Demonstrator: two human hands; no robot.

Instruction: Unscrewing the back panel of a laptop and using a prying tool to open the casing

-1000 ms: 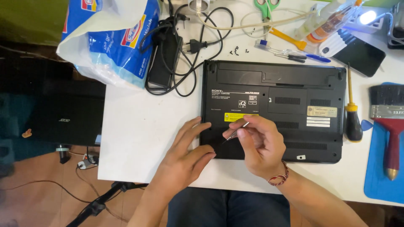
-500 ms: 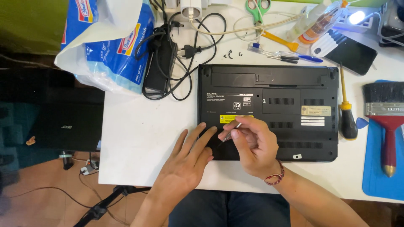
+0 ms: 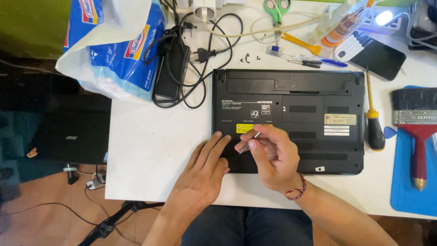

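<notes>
A black laptop (image 3: 309, 114) lies upside down on the white table (image 3: 154, 146), its underside facing up. My right hand (image 3: 273, 157) grips a thin metal tool (image 3: 248, 145), its tip pointing down at the laptop's near left corner. My left hand (image 3: 205, 168) lies flat next to it, fingers spread over that corner and the table edge. A few small black screws (image 3: 248, 58) lie loose beyond the laptop.
A black power adapter with tangled cables (image 3: 175, 64) and a blue-and-white plastic bag (image 3: 114, 50) sit at the back left. A screwdriver (image 3: 374, 123) lies right of the laptop, a wide brush (image 3: 416, 123) on a blue mat beyond it. Scissors (image 3: 276, 9), pens and a phone (image 3: 378, 57) lie behind.
The view has shifted slightly. My hands stay at the laptop's near left corner, and the thin tool has tilted a little in my right hand.
</notes>
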